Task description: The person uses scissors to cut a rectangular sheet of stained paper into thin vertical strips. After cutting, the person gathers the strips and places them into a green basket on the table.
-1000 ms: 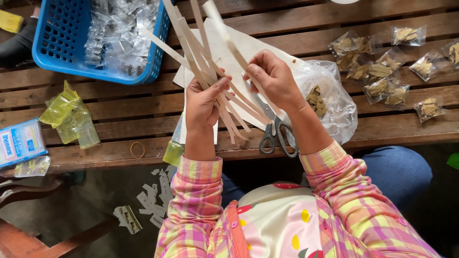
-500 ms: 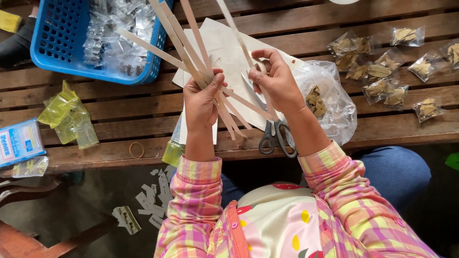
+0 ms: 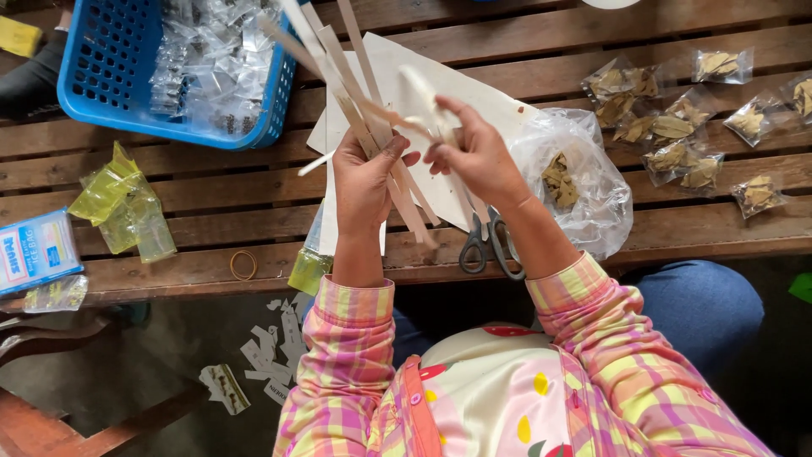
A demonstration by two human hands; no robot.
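My left hand point(image 3: 364, 182) grips a fanned bundle of long pale paper strips point(image 3: 338, 68) that stick up and to the left over the wooden table point(image 3: 203, 199). My right hand point(image 3: 475, 156) pinches one strip point(image 3: 414, 85) at the bundle's right side, and that strip is blurred. Both hands hover above a sheet of cream paper point(image 3: 406, 93). A pair of scissors point(image 3: 489, 241) lies on the table just under my right wrist.
A blue basket point(image 3: 101, 76) of clear packets stands at the back left. Yellow bags point(image 3: 123, 207), a blue-white packet point(image 3: 34, 250) and a rubber band point(image 3: 244, 265) lie at the left. A clear bag of dried leaves point(image 3: 571, 182) and several small leaf packets point(image 3: 677, 127) lie at the right. Paper scraps point(image 3: 266, 355) litter the floor.
My right hand has pulled one strip away from the bundle and moved it up and left. The bundle in my left hand has tilted slightly.
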